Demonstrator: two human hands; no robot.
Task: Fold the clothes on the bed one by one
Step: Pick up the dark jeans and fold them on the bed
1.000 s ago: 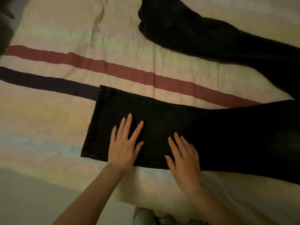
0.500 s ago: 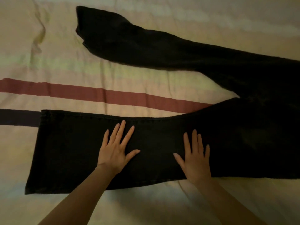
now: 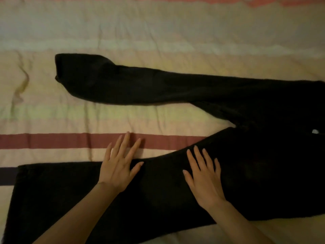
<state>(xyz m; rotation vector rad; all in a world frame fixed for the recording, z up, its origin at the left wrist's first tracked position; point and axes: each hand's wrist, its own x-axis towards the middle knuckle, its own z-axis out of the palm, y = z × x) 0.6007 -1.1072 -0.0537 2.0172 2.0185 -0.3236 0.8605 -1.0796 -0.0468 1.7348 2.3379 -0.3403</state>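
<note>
A pair of black trousers (image 3: 255, 164) lies spread on the striped bed cover, legs pointing left, waist off the right edge. The near leg (image 3: 58, 196) is flat; the far leg (image 3: 133, 85) lies apart, its hem rumpled. My left hand (image 3: 117, 166) rests flat and open on the near leg's upper edge, fingertips reaching onto the cover's red stripe. My right hand (image 3: 204, 175) lies flat and open on the thigh part of the same leg. Neither hand grips the cloth.
The bed cover (image 3: 158, 32) has pale bands, a red stripe (image 3: 52, 140) and a dark stripe (image 3: 8, 176) at the left. A crease in the cover (image 3: 22, 88) stands at the far left. A small white tag (image 3: 315, 131) shows near the trousers' crotch.
Both hands have slid rightward along the near leg toward the thigh. My left hand now overlaps the leg's upper edge. The view has shifted right and up the bed.
</note>
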